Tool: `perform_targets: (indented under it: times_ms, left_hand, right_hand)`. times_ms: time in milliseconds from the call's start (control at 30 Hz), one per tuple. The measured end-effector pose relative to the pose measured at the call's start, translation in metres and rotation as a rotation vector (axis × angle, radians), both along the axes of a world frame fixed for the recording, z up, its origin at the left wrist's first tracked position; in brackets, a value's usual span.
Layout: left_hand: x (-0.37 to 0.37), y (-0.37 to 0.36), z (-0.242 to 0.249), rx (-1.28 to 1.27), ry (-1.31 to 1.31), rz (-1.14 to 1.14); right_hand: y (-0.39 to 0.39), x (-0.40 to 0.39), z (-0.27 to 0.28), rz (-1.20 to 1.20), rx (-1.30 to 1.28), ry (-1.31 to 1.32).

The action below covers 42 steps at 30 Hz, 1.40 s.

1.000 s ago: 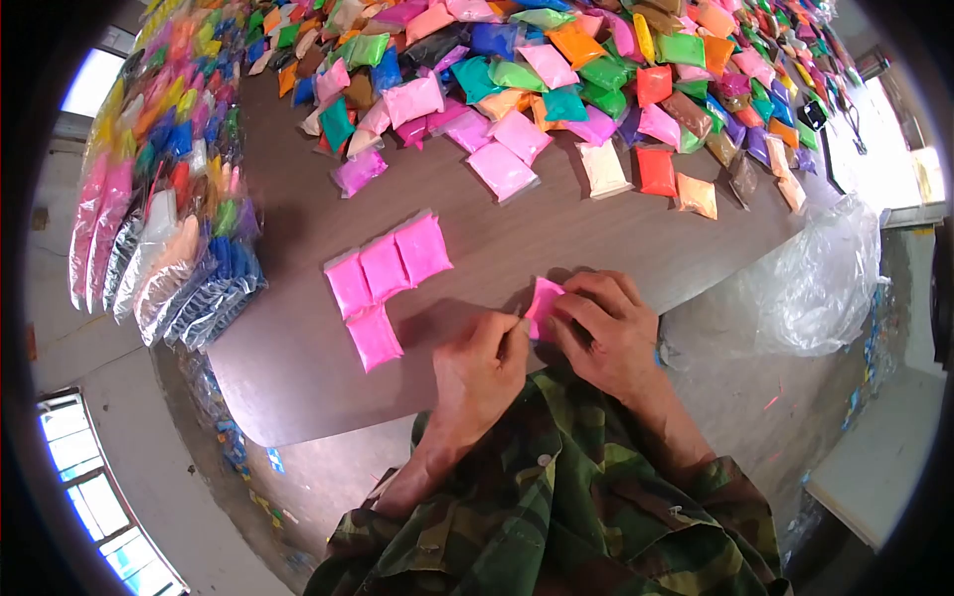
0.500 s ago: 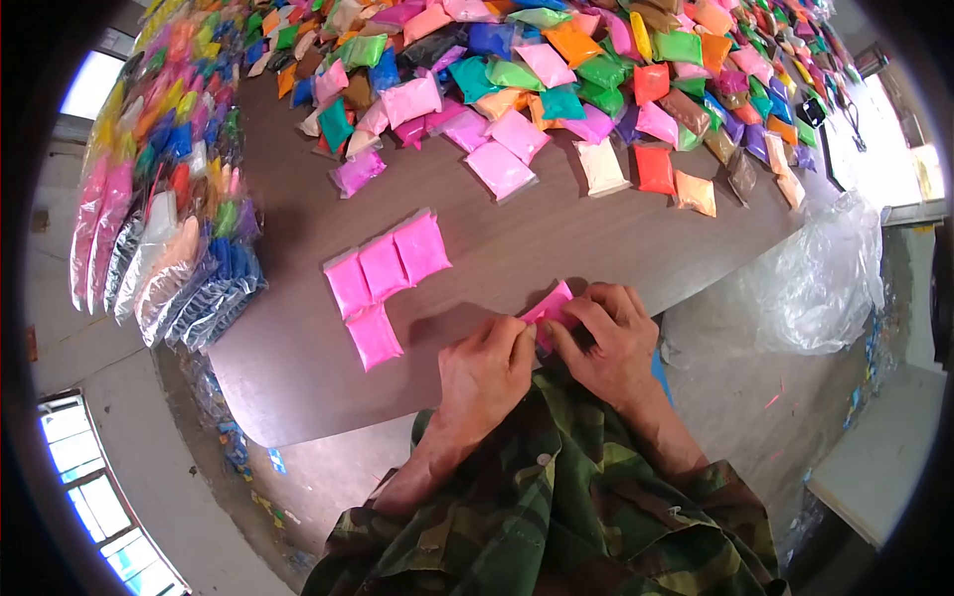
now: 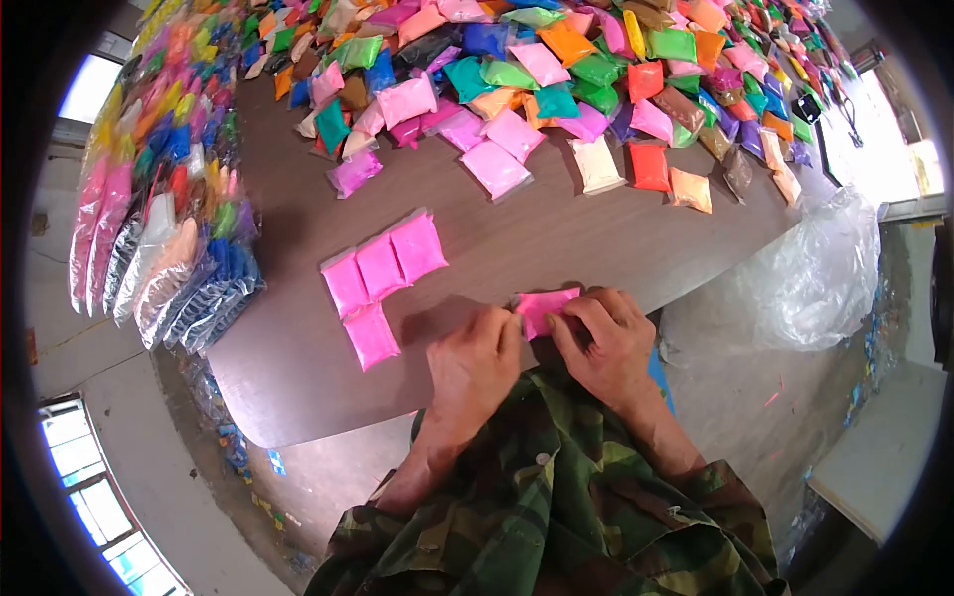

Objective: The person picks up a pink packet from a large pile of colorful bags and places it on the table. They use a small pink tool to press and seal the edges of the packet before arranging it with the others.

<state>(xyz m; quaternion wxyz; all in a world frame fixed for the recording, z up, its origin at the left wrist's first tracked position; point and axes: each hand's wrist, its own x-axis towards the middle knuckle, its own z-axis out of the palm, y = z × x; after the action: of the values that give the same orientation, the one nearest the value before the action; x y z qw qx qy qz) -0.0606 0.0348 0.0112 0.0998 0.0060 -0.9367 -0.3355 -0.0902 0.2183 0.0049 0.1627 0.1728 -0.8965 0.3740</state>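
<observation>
A small bright pink packet (image 3: 544,310) lies between my two hands, near the table's front edge. My left hand (image 3: 475,360) pinches its left end, fingers pressed together. At its right end my right hand (image 3: 604,343) grips it between thumb and fingers. Left of my hands, several similar pink packets rest on the table: three side by side in a slanted row, the middle one (image 3: 380,267) among them, and one more (image 3: 372,337) just below the row's left end.
Many coloured packets (image 3: 497,169) are heaped across the table's far side. Filled clear bags (image 3: 169,228) line the left edge of the brown table (image 3: 298,368). A crumpled clear plastic bag (image 3: 810,283) is at the right edge.
The held packet has turned from slanted and narrow to flatter, with its broad pink face showing. My left hand has moved slightly left.
</observation>
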Motion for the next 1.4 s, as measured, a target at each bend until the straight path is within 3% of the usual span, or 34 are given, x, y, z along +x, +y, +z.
perform_targets:
  times_ms: [133, 233, 633, 733, 1400]
  left_hand:
    - [-0.006, -0.011, 0.006, 0.008, -0.014, 0.041]
    - [0.004, -0.001, 0.007, 0.161, 0.004, 0.02]
    - [0.002, -0.01, 0.001, -0.038, -0.029, 0.069]
    - [0.006, -0.004, 0.004, 0.137, 0.021, -0.013]
    - [0.014, -0.013, -0.001, 0.023, -0.043, 0.053]
  right_hand:
    - [-0.005, 0.006, 0.001, -0.044, -0.08, -0.112]
    - [-0.006, 0.0, 0.004, -0.031, -0.099, -0.028]
    - [-0.006, 0.002, 0.004, -0.035, -0.033, -0.022]
    - [-0.007, 0.002, 0.002, -0.043, -0.012, -0.022]
    - [-0.014, 0.001, 0.01, -0.052, 0.036, -0.051]
